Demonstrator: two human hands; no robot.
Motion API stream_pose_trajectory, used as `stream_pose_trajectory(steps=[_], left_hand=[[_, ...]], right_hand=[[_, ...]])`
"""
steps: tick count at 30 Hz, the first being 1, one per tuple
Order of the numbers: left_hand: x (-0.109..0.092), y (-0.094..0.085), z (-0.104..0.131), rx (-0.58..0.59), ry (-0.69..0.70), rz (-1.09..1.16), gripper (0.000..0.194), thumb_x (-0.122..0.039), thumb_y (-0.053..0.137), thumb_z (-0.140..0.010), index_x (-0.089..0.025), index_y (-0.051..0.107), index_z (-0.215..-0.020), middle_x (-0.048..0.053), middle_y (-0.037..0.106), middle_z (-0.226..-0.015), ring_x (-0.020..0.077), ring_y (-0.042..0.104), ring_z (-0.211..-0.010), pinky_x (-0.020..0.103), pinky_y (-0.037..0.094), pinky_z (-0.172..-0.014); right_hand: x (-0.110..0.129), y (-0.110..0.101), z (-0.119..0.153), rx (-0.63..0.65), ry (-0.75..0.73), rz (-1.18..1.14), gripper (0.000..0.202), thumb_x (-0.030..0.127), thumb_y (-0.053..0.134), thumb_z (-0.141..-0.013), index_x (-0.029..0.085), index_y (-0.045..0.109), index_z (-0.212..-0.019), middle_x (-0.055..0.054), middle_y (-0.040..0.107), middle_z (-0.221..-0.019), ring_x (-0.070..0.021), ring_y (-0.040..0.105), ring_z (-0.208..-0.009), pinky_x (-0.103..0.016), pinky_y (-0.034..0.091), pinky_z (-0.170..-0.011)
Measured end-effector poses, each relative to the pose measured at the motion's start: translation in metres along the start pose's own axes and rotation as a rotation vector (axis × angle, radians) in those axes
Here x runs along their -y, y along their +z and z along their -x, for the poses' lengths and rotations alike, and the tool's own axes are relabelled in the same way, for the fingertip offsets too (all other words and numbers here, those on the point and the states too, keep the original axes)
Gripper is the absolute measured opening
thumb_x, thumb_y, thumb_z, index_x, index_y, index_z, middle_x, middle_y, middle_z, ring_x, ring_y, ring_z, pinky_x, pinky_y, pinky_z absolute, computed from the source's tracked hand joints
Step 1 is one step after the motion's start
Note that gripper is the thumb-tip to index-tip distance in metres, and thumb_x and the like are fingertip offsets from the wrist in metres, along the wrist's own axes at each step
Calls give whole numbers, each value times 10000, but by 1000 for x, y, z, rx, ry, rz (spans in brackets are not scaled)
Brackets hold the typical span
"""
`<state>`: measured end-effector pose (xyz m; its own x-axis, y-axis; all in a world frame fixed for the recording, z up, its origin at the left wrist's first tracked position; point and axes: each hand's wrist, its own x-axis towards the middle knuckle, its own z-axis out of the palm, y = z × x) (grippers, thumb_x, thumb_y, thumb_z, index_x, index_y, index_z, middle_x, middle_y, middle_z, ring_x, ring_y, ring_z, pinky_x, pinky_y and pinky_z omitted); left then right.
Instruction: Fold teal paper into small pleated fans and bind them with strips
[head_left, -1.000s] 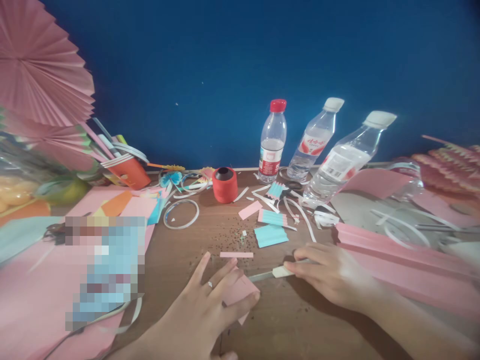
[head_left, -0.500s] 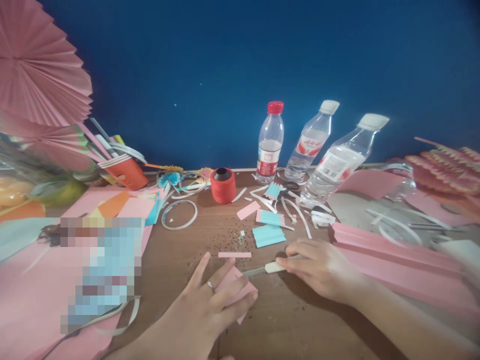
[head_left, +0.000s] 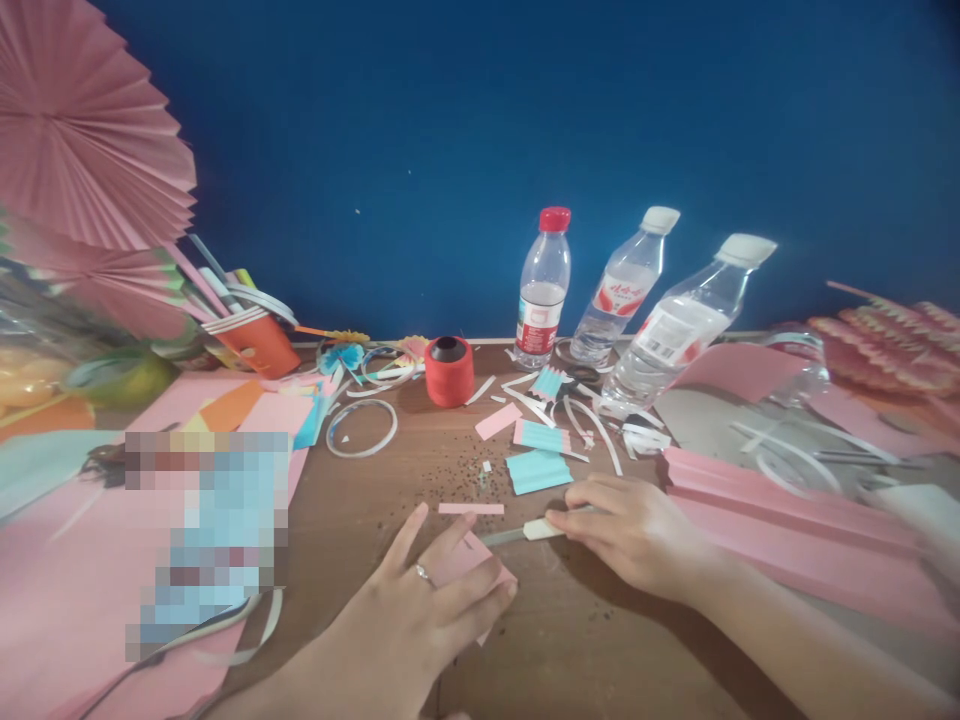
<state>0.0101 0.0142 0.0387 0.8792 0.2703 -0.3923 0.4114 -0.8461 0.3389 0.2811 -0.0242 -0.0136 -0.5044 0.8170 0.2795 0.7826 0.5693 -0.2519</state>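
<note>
My left hand (head_left: 431,600) rests on the table with its fingers spread, pressing down a small folded piece of pink paper (head_left: 466,556). A ring is on one of its fingers. My right hand (head_left: 626,530) is closed around the white handle of a knife (head_left: 534,529). The blade points left, and its tip lies at the upper right edge of the pink paper. Just beyond my left fingertips is a narrow pink paper strip (head_left: 471,509). A blue pleated paper piece (head_left: 538,471) lies near my right fingers. Part of the knife handle is hidden in my hand.
A red thread spool (head_left: 449,374) stands at the back. Several plastic bottles, one red-capped (head_left: 541,300), stand to its right. An orange cup (head_left: 259,340) of tools leans at left. White paper strips (head_left: 362,428) and dark crumbs are scattered. Pink sheets (head_left: 780,540) lie at right.
My right hand and the knife have shifted slightly left, bringing the blade a little further towards the pink paper. My left hand stays on the paper. The whole view has moved slightly.
</note>
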Motion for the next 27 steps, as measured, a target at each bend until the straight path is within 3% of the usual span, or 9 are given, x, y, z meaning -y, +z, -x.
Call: stream_pose_trajectory(steps=[9,27], left_hand=[[-1,5,0,-4,-4,-11,812,-330,557,-682,-270,155,-1386,42,295,-1423,337,190,-1299,585,156,-1000],[-5,1,-2,-8,-18,-7,714,-328,499,-725,-243,212,-1374,61,347,-1397,341,281,-1262,609,210,-966]], right_hand=[[1,2,-3,-30,10,12,252,158,437,-857,238,628,-1000,-34,597,-855,-119,515,-692,-239,394,-591],[3,7,-10,-48,20,16,257,136,449,-848,235,629,-1001,-31,597,-832,-117,525,-709,-227,413,-609]])
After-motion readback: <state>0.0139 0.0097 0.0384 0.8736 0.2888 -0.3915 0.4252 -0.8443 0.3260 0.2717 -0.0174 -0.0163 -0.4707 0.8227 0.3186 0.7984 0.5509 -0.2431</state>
